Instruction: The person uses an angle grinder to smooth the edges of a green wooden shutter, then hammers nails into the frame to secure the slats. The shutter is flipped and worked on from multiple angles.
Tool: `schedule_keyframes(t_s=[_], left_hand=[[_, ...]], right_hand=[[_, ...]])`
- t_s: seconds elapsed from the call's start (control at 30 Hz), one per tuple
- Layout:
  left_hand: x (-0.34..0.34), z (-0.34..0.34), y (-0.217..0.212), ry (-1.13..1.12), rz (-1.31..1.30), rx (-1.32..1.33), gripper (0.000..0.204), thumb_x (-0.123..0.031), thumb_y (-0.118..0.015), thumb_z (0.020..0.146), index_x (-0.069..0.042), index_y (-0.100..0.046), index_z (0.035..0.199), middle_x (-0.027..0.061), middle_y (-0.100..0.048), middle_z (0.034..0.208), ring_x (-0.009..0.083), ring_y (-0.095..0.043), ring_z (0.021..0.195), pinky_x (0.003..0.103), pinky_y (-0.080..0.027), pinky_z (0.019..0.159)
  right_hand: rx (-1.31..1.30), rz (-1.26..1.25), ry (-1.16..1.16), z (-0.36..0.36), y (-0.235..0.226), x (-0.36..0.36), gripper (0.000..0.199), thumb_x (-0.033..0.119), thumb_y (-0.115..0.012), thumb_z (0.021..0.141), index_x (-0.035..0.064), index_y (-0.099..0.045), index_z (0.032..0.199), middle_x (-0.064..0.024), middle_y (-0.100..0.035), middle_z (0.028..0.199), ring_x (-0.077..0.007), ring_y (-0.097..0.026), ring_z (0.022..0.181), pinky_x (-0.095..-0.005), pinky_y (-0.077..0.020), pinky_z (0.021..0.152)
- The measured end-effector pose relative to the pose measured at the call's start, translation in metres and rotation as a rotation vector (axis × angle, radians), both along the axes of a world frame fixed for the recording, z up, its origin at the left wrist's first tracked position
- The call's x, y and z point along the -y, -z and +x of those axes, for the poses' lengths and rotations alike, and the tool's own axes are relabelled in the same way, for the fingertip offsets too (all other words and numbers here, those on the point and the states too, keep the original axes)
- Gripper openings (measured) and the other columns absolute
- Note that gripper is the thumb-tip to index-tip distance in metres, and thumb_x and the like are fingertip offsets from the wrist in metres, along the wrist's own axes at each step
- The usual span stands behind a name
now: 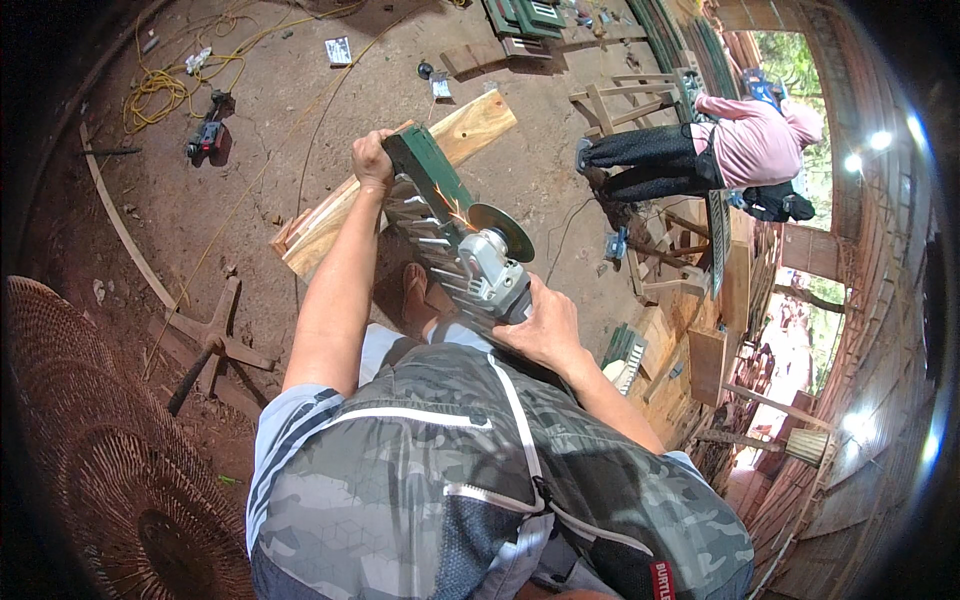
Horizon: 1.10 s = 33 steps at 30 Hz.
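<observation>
My right hand (548, 327) is closed round the body of a grey and white angle grinder (490, 272). The grinder's round disc (506, 231) meets the edge of a dark green wooden piece (428, 168), and orange sparks (456, 208) fly from that spot. My left hand (373, 160) grips the upper left end of the green piece, its fingers partly hidden. Light slats (415, 212) stick out along the side of the green piece toward me. Wooden boards (330, 225) lie beneath its far end.
A large round fan (150, 500) stands at the lower left, near a cross-shaped wooden base (222, 345). A cordless tool (209, 130) and coiled yellow cable (160, 95) lie on the floor. Right, a person in pink (755, 145) bends by wooden trestles (610, 110).
</observation>
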<state>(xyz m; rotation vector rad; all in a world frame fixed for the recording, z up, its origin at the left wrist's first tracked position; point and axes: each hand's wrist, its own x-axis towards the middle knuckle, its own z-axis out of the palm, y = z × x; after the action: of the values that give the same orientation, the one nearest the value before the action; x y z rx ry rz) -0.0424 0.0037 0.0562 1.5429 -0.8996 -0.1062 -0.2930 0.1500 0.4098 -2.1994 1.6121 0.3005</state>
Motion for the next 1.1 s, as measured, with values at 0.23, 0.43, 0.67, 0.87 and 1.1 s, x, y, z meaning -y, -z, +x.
schedule_keyframes(t_s=[0.23,0.43,0.67,0.87,1.1], left_hand=[[-0.003,-0.002,-0.010,-0.015,0.008,0.009,0.010,-0.010,-0.062,0.087,-0.011,-0.071,0.084,0.0115,-0.076,0.086,0.0351,-0.073,0.080,0.048,-0.055,0.072],[-0.003,0.003,-0.008,-0.010,-0.004,0.039,0.009,-0.011,-0.063,0.087,-0.012,-0.071,0.084,0.0105,-0.076,0.087,0.0345,-0.072,0.081,0.047,-0.054,0.072],[-0.004,0.003,-0.003,-0.021,-0.017,0.082,0.008,-0.012,-0.063,0.088,-0.013,-0.071,0.088,0.0082,-0.077,0.088,0.0320,-0.073,0.081,0.045,-0.054,0.074],[-0.004,0.004,-0.007,-0.014,-0.021,0.081,0.009,-0.008,-0.062,0.086,-0.010,-0.071,0.085,0.0120,-0.077,0.089,0.0336,-0.073,0.081,0.045,-0.055,0.074],[-0.009,0.002,-0.012,-0.041,0.011,0.142,0.012,-0.005,-0.061,0.087,-0.009,-0.071,0.085,0.0122,-0.078,0.089,0.0341,-0.073,0.079,0.045,-0.054,0.073]], right_hand=[[0.021,-0.013,0.001,0.000,-0.001,0.000,0.075,0.028,-0.087,0.063,-0.0038,-0.064,0.127,-0.0280,-0.073,0.087,-0.0468,-0.073,0.089,-0.0517,-0.0583,0.083],[0.021,-0.020,-0.011,0.000,0.000,0.000,0.075,0.028,-0.087,0.063,-0.0039,-0.064,0.127,-0.0283,-0.073,0.088,-0.0465,-0.073,0.089,-0.0512,-0.0586,0.083],[0.006,-0.006,-0.009,0.000,0.001,0.000,0.079,0.030,-0.088,0.063,-0.0050,-0.063,0.129,-0.0284,-0.074,0.089,-0.0459,-0.074,0.090,-0.0507,-0.0589,0.084],[-0.009,0.011,0.004,0.002,-0.001,-0.001,0.082,0.032,-0.090,0.063,-0.0053,-0.062,0.131,-0.0278,-0.074,0.090,-0.0453,-0.074,0.090,-0.0502,-0.0588,0.083],[0.087,-0.070,0.069,-0.030,-0.004,-0.013,0.075,0.029,-0.090,0.061,0.0019,-0.065,0.126,-0.0249,-0.074,0.095,-0.0422,-0.074,0.093,-0.0475,-0.0584,0.084]])
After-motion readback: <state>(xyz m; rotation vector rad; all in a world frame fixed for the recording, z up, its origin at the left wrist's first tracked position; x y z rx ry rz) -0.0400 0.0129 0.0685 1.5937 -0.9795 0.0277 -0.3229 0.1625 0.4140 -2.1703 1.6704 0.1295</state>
